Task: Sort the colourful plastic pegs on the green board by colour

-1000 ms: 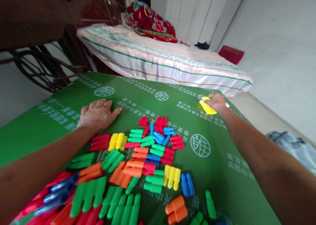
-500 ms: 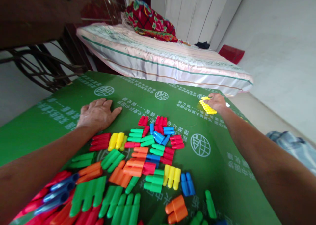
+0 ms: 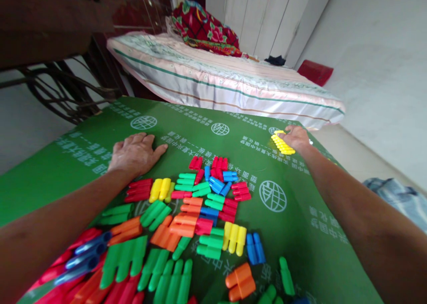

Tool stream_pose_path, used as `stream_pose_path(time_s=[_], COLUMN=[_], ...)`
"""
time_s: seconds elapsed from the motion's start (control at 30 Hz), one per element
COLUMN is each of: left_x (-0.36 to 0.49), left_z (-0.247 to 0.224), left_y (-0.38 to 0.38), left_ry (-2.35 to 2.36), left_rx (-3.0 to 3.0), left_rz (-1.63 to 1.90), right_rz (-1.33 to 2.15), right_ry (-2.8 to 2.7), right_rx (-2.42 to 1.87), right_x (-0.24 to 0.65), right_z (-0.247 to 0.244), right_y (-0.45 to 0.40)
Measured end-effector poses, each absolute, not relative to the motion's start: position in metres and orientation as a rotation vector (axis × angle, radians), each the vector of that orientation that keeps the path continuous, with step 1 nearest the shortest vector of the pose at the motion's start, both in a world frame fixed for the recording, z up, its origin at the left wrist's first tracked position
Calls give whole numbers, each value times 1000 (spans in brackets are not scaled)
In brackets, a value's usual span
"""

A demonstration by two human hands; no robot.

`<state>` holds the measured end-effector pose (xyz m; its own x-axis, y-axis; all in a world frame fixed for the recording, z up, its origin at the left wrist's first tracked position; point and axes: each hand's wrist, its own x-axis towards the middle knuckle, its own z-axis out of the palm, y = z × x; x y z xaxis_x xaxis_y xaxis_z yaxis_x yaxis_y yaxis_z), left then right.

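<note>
Far right, the right hand (image 3: 298, 137) touches a ridged yellow plastic row (image 3: 283, 144) on the green surface (image 3: 300, 224) (fingers partly hidden, grip unclear); the left hand (image 3: 136, 155) lies flat and empty, thumb apart.

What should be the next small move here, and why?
Probably the left hand should reach for the yellow bullet-shaped plastic pieces nearest it: it lies palm-down on the green printed board, apparently holding nothing, while the right hand is at a ridged yellow row of matching colour.
</note>
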<state>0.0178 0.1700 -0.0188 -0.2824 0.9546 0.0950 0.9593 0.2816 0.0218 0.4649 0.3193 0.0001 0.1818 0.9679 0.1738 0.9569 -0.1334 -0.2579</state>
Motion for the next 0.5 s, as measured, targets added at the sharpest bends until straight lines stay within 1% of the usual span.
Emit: stream_pose_path(time_s=[0.1, 0.2, 0.3, 0.4, 0.5], left_x=[20, 21, 22, 23, 24], left_z=[-19, -21, -21, -20, -19], left_y=[168, 167, 166, 165, 164], left_ry=[-2454, -2444, -2448, -2455, -2460], left_rx=[-1847, -1838, -1826, -1823, -1824], left_rz=[-111, -110, -114, -115, -121], right_rz=[-66, -82, 102, 357, 437], right_ry=[-1914, -2089, -2354, -2566, -2739], right_rx=[-2091, -1843, -1427, -1033, -771], right_x=[452, 420, 371, 316, 271], right_z=[10, 17, 25, 33, 35], right_y=[308, 286, 246, 196, 158])
